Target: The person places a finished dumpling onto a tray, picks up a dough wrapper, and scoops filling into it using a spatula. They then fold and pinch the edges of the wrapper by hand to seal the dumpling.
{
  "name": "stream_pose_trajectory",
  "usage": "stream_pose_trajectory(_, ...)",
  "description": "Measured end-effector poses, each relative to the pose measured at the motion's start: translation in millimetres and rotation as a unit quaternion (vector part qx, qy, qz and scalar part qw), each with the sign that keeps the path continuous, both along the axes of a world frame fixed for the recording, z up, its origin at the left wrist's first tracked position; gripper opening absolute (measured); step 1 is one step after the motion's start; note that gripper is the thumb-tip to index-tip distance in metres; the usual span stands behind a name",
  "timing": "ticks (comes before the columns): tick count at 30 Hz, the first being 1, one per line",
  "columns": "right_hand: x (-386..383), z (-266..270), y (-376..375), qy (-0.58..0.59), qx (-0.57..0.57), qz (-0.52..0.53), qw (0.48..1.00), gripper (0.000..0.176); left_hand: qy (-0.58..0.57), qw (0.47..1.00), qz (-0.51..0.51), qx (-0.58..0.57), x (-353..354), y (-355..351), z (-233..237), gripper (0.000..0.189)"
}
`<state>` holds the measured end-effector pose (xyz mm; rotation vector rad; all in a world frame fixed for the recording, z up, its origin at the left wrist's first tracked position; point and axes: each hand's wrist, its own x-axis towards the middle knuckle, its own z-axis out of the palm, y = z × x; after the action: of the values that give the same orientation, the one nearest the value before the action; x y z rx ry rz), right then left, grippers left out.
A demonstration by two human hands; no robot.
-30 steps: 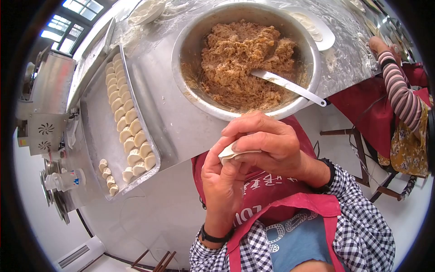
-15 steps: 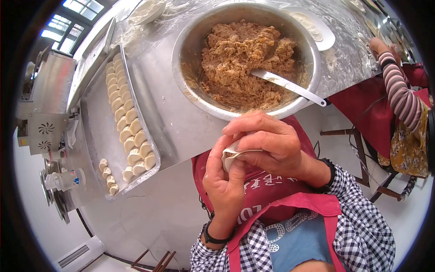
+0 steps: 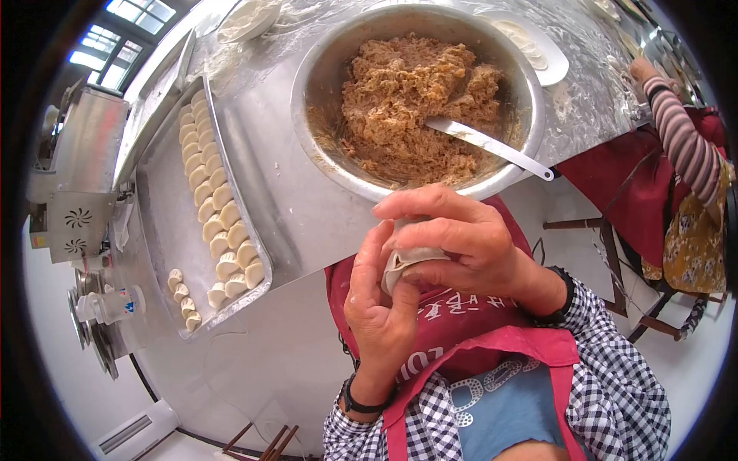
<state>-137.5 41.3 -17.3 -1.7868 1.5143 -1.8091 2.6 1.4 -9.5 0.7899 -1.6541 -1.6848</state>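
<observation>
A pale dumpling (image 3: 401, 264) is held between both hands, just below the rim of the filling bowl. My left hand (image 3: 378, 296) grips it from the left, thumb and fingers curled at its edge. On the other side, my right hand (image 3: 465, 246) bends over the dough, its thumb and fingers pressing the wrapper's edge. Fingers cover part of the dumpling. Beyond them stands a large metal bowl (image 3: 306, 142) of brown minced filling (image 3: 415, 100), a white flat spatula (image 3: 496, 147) stuck in it.
At left, a metal tray (image 3: 165, 230) bears rows of finished dumplings (image 3: 219, 207). A white plate (image 3: 555, 67) with round wrappers lies behind the bowl. At right, another person's striped sleeve (image 3: 684, 142) reaches over the floury table (image 3: 573, 100). A machine (image 3: 81, 161) stands far left.
My right-hand fingers have lifted and spread slightly around the dumpling, and the dumpling has turned a little. At right, the other person's arm has shifted.
</observation>
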Motion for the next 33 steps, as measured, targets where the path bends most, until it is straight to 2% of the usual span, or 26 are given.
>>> stream_pose_trajectory(2, 1.0, -2.0, 0.7, -0.022, -0.007, 0.01, 1.0, 0.019, -0.018, 1.0, -0.003, -0.009, -0.8, 0.6, 0.1, 0.048)
stream_pose_trajectory(5, -0.8, -6.3, 1.3, -0.03, -0.009, 0.02, 0.999, 0.018, 0.024, 0.999, 0.006, 0.029, -2.9, 1.3, -2.9, 0.044)
stream_pose_trajectory(7, 0.7, -7.2, 1.2, -0.041, -0.01, 0.018, 0.999, 0.016, 0.092, 0.985, 0.005, 0.148, -1.6, -0.9, -8.0, 0.045)
stream_pose_trajectory(8, 1.7, -7.5, 1.2, -0.052, -0.012, 0.016, 0.998, 0.014, 0.092, 0.985, 0.005, 0.147, -1.7, -1.6, -8.2, 0.045)
stream_pose_trajectory(10, 4.5, -7.5, 1.0, -0.037, -0.016, -0.001, 0.999, 0.013, 0.177, 0.94, 0.013, 0.292, -2.2, -2.6, -8.6, 0.042)
stream_pose_trajectory(14, 7.8, -8.7, -1.4, -0.014, -0.028, -0.037, 0.999, 0.012, 0.194, 0.938, -0.004, 0.287, -0.4, -2.7, -13.2, 0.041)
stream_pose_trajectory(20, 3.0, -10.3, -1.4, 0.033, -0.031, -0.023, 0.999, 0.011, 0.102, 0.973, 0.016, 0.205, 0.0, 0.2, -11.4, 0.042)
stream_pose_trajectory(22, 3.2, -10.0, -1.8, 0.025, -0.032, -0.023, 0.999, 0.011, 0.024, 0.998, 0.032, 0.052, -0.4, 2.2, -10.4, 0.04)
stream_pose_trajectory(23, 3.3, -9.8, -1.9, 0.017, -0.033, -0.023, 0.999, 0.011, 0.024, 0.998, 0.032, 0.052, 0.0, 2.4, -10.4, 0.04)
stream_pose_trajectory(25, 2.8, -9.6, -2.0, 0.011, -0.034, -0.02, 0.999, 0.011, -0.009, 0.999, 0.019, -0.046, 0.6, 2.3, -10.4, 0.044)
stream_pose_trajectory(29, 0.0, -8.3, -1.2, 0.022, -0.033, -0.009, 0.999, 0.014, -0.017, 0.999, 0.012, -0.039, 2.8, 0.7, -10.9, 0.044)
stream_pose_trajectory(31, 0.4, -5.9, 1.0, 0.011, -0.016, -0.002, 1.0, 0.017, 0.031, 0.999, 0.023, 0.023, 2.7, 1.6, -14.1, 0.042)
stream_pose_trajectory(33, 0.9, -3.2, 1.4, 0.0, 0.001, 0.004, 1.0, 0.021, 0.034, 0.999, 0.022, 0.03, 2.2, 1.8, -13.0, 0.043)
